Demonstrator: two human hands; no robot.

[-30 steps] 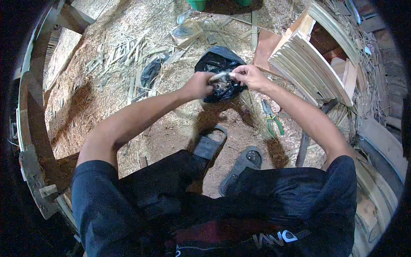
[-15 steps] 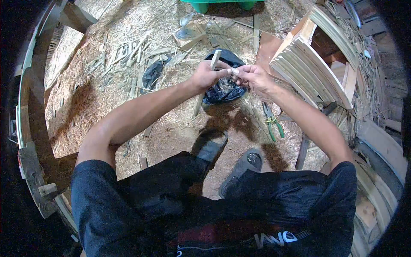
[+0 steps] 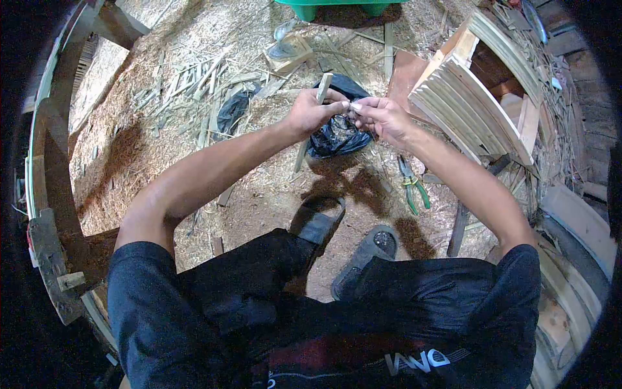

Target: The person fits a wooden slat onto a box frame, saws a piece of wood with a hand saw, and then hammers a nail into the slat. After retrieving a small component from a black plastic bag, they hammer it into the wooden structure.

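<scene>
My left hand (image 3: 312, 114) is closed around a thin wooden stick (image 3: 324, 87), which slants down past the palm. Its thumb and fingertips meet those of my right hand (image 3: 383, 119). Something small and pale sits in the right hand's pinch, too small to name. Directly beneath both hands lies an open black plastic bag (image 3: 338, 146) with bits inside that I cannot identify. On the ground, below the right forearm, rest pliers with green handles (image 3: 413, 187).
Sawdust and scattered wood strips (image 3: 194, 81) cover the ground. A slatted curved wooden piece (image 3: 463, 110) stands at right, a wooden frame (image 3: 55, 175) at left. Another black bag (image 3: 232, 111) lies left of the hands. A green object (image 3: 337, 11) is at the top edge.
The fingertips have shifted slightly where the two hands meet, and the right fingers look a little more spread. The stick stays in the left hand.
</scene>
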